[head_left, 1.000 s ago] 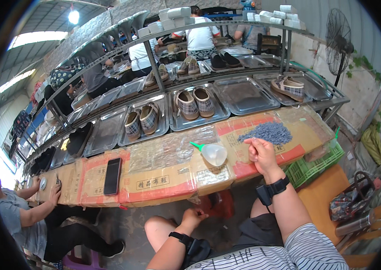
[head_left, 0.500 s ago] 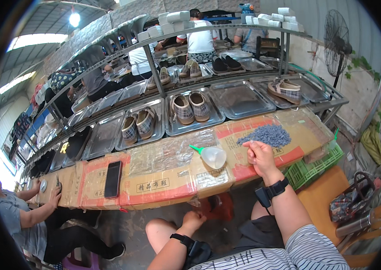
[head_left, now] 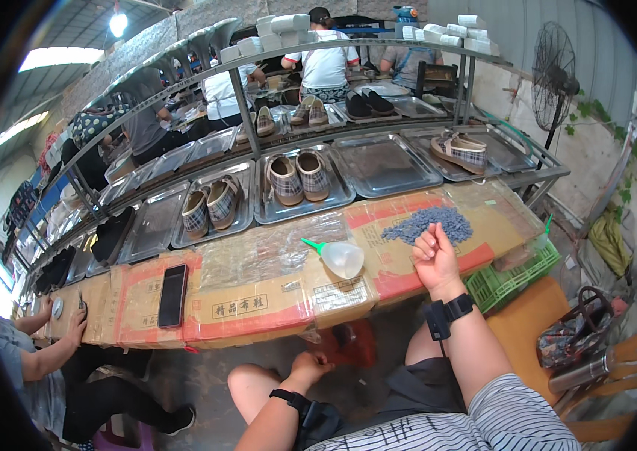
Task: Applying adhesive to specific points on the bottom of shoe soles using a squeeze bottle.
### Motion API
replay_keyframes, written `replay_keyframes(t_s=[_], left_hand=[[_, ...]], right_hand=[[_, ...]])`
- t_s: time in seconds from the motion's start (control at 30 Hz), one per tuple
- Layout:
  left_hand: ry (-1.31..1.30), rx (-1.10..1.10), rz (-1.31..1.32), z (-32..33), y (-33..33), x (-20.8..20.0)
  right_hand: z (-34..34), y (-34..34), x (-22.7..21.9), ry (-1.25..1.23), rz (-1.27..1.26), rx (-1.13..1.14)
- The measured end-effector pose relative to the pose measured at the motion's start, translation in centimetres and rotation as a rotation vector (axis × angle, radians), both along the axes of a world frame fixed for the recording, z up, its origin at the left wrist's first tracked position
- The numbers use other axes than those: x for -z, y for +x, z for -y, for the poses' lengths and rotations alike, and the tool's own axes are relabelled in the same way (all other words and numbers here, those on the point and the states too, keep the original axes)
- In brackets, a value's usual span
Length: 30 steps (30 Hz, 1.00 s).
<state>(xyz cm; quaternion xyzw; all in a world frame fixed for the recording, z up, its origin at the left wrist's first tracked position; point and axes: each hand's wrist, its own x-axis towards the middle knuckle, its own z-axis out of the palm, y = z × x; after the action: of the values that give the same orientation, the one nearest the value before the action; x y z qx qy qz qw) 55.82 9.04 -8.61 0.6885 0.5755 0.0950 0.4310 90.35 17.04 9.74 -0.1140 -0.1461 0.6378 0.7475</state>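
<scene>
My right hand [head_left: 435,255] is raised at the near edge of a pile of small blue-grey pieces [head_left: 438,220] on the cardboard-covered bench [head_left: 247,289]. Its fingers are curled inward, the thumb against them; whatever they hold, if anything, is hidden. Low over my lap, below the bench edge, my left hand [head_left: 309,368] is closed with its fingers curled, and its inside cannot be seen. A clear squeeze bottle [head_left: 342,259] with a green nozzle lies left of my right hand. Further left is a dark phone [head_left: 173,296].
Metal trays behind the bench carry plaid shoes [head_left: 297,178]; a single plaid shoe [head_left: 459,152] sits at the right. A rack rail [head_left: 243,113] rises behind them. A green crate [head_left: 517,274] stands below the bench's right end. A co-worker's hand [head_left: 76,325] is at far left.
My right hand has turned, with the fingers pointing more upward beside the pile. My left hand stays curled over my lap. The whole view has shifted slightly.
</scene>
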Motion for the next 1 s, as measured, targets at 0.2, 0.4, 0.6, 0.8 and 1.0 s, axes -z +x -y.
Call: replay_keyframes(t_s=[0.2,0.4,0.6,0.8,1.0], left_hand=[[-0.101,0.003,-0.038,-0.2,0.9,-1.4],[-0.092,0.014,-0.061,0.0,1.2,-1.3],[-0.058,0.095,-0.036,-0.3,1.3,-1.3],[-0.02,0.101,0.03,-0.1,1.5,-1.0],[0.103,0.16,-0.027,-0.2,1.8,0.3]], right_hand=[[0.1,0.4,0.1,-0.014,0.022,0.013],[0.0,0.6,0.0,-0.027,0.027,0.016],[-0.1,0.9,0.1,-0.013,0.019,0.022],[-0.1,1.6,0.6,-0.003,0.041,0.02],[-0.1,2.0,0.7,-0.01,0.083,0.03]])
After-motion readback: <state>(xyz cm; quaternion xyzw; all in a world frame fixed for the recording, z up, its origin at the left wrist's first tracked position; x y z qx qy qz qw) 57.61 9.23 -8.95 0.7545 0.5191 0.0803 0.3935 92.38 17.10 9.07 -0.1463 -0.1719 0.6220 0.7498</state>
